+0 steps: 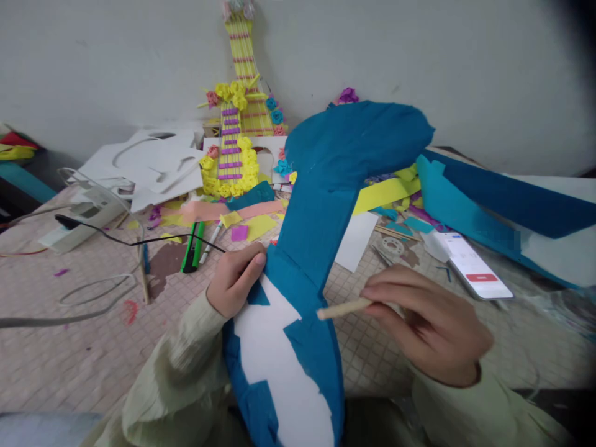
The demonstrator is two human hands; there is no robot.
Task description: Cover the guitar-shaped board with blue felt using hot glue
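From afar, my left fingers (250, 272) pinch the blue board (316, 217) — likely steadying it — while right fingers (395, 277) pinch a stick (344, 308) by its right edge.

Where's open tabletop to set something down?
Mostly bare: near-left tabletop, between grey cable and left sleeve. Smaller patch between the blue-wrapped form and right hand. Crowded: farther back, paper scraps, guitar models, white offcuts.

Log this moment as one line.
left hand: gripping blue-and-white, long-necked paper-wrapped form | right hand: holding thin beige stick, tip at form's edge | contact: unclear
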